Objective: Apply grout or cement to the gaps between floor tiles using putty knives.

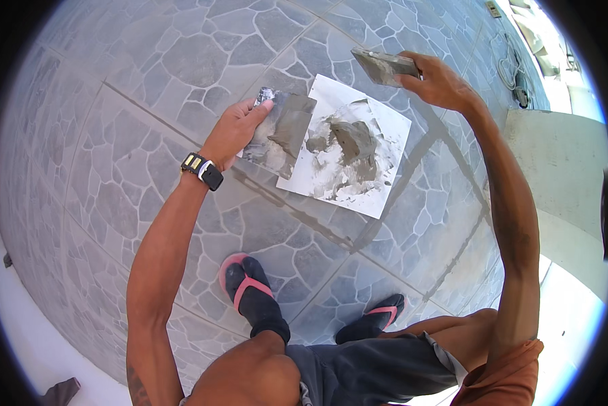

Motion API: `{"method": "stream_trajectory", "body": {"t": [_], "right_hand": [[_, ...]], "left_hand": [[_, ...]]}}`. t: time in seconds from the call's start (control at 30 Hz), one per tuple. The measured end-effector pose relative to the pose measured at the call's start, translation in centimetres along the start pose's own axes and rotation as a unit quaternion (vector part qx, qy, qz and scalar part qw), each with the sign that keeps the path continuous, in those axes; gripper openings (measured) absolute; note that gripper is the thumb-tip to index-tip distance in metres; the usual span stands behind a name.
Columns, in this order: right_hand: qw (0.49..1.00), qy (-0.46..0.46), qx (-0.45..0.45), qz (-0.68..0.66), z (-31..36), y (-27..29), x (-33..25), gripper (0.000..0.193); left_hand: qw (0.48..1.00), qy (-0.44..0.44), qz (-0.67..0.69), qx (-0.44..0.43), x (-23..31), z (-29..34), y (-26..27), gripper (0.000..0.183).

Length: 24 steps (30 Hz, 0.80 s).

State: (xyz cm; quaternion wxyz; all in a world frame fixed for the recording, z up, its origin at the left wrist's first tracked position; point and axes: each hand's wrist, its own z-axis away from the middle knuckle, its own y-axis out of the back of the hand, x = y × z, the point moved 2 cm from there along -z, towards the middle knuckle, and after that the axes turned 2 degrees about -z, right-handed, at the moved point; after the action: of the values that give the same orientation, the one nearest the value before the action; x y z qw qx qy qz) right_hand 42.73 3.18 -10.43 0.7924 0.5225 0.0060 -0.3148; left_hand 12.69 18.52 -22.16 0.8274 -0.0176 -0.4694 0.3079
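Observation:
My left hand (231, 135) is closed on a flat rectangular plate (290, 128) smeared with wet grey grout, its thumb on top. The plate overhangs the left edge of a white board (324, 91) lying on the floor. In the middle of the board sits a mound of grey grout (359, 143), with thin streaks around it. Up and to the right, my right hand (439, 82) grips a flat float (385, 69) above the floor, apart from the board. Grout coats the float; its handle is mostly hidden by my fingers.
Stone-patterned floor tiles (162, 183) surround the board, with darker damp grout along some joints (446, 135). My feet in dark socks and pink flip-flops (253, 287) stand close to the board. A pale low block (554, 149) and a coiled cable (510, 68) lie at the right.

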Motion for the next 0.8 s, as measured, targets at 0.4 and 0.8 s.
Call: {"method": "stream_trajectory", "body": {"t": [0.4,0.8], "right_hand": [[0.928,0.329,0.055,0.169,7.1,-2.1,-10.4,0.054],[0.981,0.184,-0.054,-0.035,8.2,-0.2,-6.7,0.032]], "left_hand": [[0.998,0.029,0.033,-0.051,1.8,-0.2,-1.9,0.034],[0.998,0.032,0.049,-0.009,1.9,0.7,-2.4,0.036]]}}
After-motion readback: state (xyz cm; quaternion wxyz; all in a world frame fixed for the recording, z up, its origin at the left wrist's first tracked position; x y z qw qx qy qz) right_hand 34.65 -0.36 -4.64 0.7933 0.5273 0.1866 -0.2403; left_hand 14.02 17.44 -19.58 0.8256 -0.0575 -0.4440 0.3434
